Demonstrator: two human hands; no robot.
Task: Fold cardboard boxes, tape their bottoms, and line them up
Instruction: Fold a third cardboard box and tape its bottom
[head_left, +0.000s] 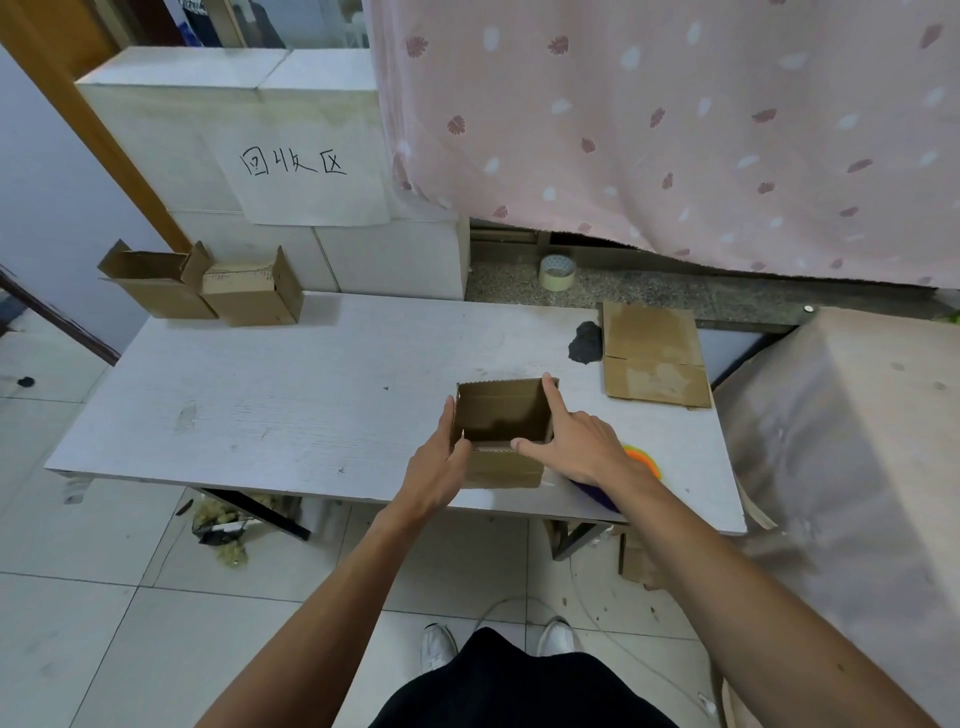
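Brown cardboard box (501, 462), white table (291, 410), pink curtain (675, 130) (leaf-patterned), cream tape roll (557, 271)

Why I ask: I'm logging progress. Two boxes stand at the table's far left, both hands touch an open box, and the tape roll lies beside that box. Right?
No: the head view shows the tape roll on the ledge behind the table, not beside the open box. The rest holds.
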